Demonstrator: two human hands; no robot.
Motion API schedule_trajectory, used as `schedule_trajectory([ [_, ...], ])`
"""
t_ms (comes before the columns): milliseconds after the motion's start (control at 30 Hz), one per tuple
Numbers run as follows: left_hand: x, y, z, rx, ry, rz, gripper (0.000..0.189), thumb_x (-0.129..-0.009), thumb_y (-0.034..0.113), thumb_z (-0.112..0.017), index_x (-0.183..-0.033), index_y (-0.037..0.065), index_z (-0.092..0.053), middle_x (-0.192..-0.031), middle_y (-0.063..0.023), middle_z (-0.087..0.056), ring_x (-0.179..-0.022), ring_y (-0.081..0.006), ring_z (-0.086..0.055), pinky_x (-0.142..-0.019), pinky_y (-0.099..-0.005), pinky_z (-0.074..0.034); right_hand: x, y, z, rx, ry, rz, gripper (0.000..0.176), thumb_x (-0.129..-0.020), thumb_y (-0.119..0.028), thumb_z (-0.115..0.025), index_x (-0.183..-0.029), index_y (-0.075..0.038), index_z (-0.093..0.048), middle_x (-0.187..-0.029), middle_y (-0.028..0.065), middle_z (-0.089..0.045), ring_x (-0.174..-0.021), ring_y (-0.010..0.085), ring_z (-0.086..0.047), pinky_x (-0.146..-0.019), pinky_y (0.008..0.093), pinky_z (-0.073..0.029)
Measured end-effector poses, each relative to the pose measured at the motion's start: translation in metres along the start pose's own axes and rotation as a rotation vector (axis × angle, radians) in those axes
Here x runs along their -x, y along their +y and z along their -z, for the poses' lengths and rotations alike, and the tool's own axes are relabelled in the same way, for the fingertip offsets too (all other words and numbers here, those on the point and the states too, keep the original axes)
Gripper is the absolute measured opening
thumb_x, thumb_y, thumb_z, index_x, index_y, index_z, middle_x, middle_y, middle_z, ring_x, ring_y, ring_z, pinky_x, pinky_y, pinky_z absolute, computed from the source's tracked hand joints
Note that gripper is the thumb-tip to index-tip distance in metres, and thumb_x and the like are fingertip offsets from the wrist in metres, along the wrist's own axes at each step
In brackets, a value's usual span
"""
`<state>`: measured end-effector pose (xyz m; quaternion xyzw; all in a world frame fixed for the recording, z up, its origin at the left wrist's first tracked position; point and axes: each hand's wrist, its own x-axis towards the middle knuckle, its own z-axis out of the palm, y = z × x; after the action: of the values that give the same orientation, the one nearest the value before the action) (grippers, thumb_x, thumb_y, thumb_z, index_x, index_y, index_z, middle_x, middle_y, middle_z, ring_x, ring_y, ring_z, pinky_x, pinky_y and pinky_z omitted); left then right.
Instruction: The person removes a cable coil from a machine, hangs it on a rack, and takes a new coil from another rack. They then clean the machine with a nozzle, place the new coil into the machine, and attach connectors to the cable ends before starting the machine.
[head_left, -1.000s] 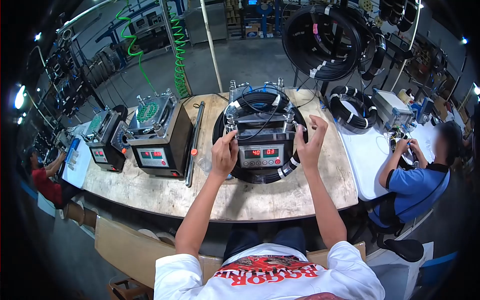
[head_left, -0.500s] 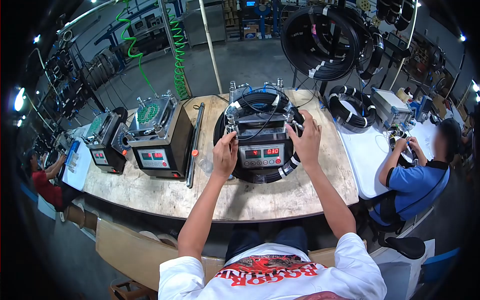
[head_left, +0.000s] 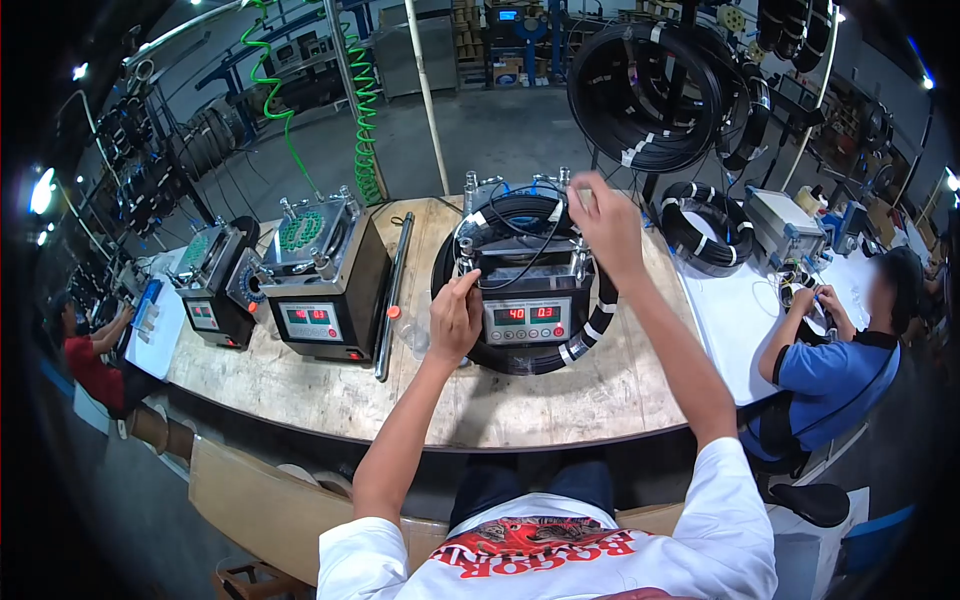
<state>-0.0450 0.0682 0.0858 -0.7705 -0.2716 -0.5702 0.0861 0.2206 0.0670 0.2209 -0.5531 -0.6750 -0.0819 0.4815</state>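
A polishing machine [head_left: 524, 318] with a red-lit display stands in front of me. A black cable coil [head_left: 590, 345] loops around it, and more cable lies over its top. My left hand [head_left: 455, 318] is at its front left corner, thumb and fingers closed at the foot of a metal clamp post [head_left: 466, 248]. Raised over the right side, my right hand [head_left: 606, 228] has bent, motion-blurred fingers right beside the rear right clamp post [head_left: 564, 178].
Left of it are a second machine [head_left: 335, 300], a third machine [head_left: 212, 308] and a metal bar [head_left: 397, 300]. A small clear cup [head_left: 413, 338] stands close to my left hand. A co-worker in blue [head_left: 835, 375] sits at right near a cable coil [head_left: 705, 228]; another person [head_left: 90, 355] is far left.
My right hand has moved up and back from the machine's front right corner to the rear right post. My left hand stays at the front left corner. The display reading has changed.
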Motion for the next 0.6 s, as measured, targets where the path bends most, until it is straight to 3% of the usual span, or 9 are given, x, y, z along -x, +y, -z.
schedule_trajectory([
  [167,-0.001,-0.001,0.000,-0.010,0.006,-0.024,0.042,-0.093,-0.008,-0.060,-0.133,0.003,-0.053,-0.096,-0.0185,-0.066,-0.075,-0.0351,-0.062,-0.066,-0.0442,-0.049,-0.109,0.061,-0.073,0.140,-0.460,0.040,0.035,-0.090,-0.034,-0.077,-0.117,-0.011,-0.071,-0.092,0.0184,-0.075,-0.088,0.0321,-0.074,-0.075,0.0424,-0.058],
  [267,0.002,-0.004,-0.002,0.003,-0.008,-0.022,0.044,-0.091,-0.010,-0.061,-0.133,0.003,-0.052,-0.097,-0.0189,-0.066,-0.075,-0.0353,-0.062,-0.066,-0.0443,-0.049,-0.135,0.023,-0.076,0.261,-1.004,-0.202,0.033,-0.082,-0.025,-0.084,-0.111,-0.010,-0.077,-0.111,0.0200,-0.076,-0.100,0.0344,-0.075,-0.082,0.0426,-0.061],
  [367,0.005,-0.006,-0.002,0.011,-0.026,-0.005,0.047,-0.089,-0.011,-0.061,-0.133,0.003,-0.051,-0.096,-0.0185,-0.065,-0.074,-0.0341,-0.061,-0.065,-0.0434,-0.049,-0.137,0.023,-0.098,0.400,-0.932,-0.064,0.028,-0.076,-0.011,-0.085,-0.103,-0.007,-0.080,-0.114,0.0194,-0.076,-0.102,0.0351,-0.075,-0.081,0.0448,-0.061],
  [600,0.004,0.000,-0.002,0.006,-0.038,0.018,0.050,-0.085,-0.013,-0.060,-0.133,0.000,-0.050,-0.087,-0.0156,-0.059,-0.070,-0.0299,-0.057,-0.064,-0.0399,-0.048,-0.142,0.021,-0.114,0.503,-0.945,-0.055,0.032,-0.074,-0.003,-0.082,-0.105,0.000,-0.079,-0.109,0.0193,-0.077,-0.101,0.0347,-0.076,-0.079,0.0449,-0.063],
])
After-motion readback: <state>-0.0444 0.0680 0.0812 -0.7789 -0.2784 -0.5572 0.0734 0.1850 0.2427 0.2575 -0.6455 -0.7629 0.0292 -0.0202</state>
